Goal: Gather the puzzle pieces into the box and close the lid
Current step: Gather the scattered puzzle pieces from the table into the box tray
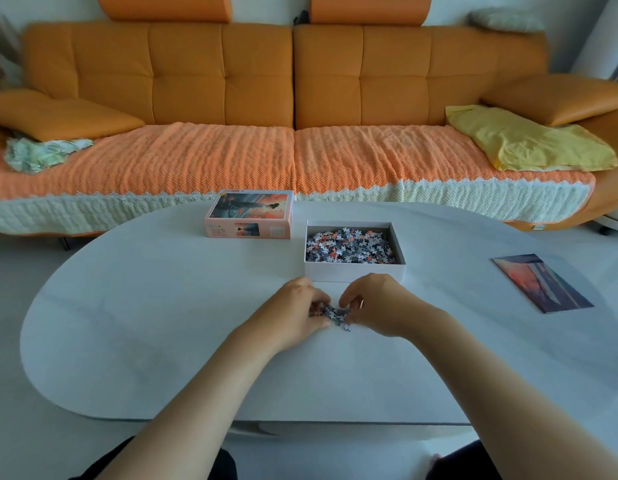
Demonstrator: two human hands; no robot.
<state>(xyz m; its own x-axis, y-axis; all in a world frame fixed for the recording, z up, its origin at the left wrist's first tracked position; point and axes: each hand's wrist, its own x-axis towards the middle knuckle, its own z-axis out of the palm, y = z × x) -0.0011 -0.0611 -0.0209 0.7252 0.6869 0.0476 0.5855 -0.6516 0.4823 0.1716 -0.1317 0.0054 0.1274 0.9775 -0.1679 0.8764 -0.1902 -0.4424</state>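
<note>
A small heap of loose puzzle pieces [336,315] lies on the white table [162,323], just in front of the open white box [352,271]. The box holds many grey, white and orange pieces [349,245]. My left hand [295,311] and my right hand [373,304] close in on the heap from either side, fingers curled around the pieces; part of the heap is hidden under them. One piece [347,328] lies apart at the near edge. The lid [250,214], pink with a sunset picture, stands to the left of the box.
A printed picture sheet [541,283] lies flat at the table's right. An orange sofa [293,98] with a knitted cover runs behind the table, with a yellow cloth [529,140] on its right seat. The table's near edge is straight, its left end rounded.
</note>
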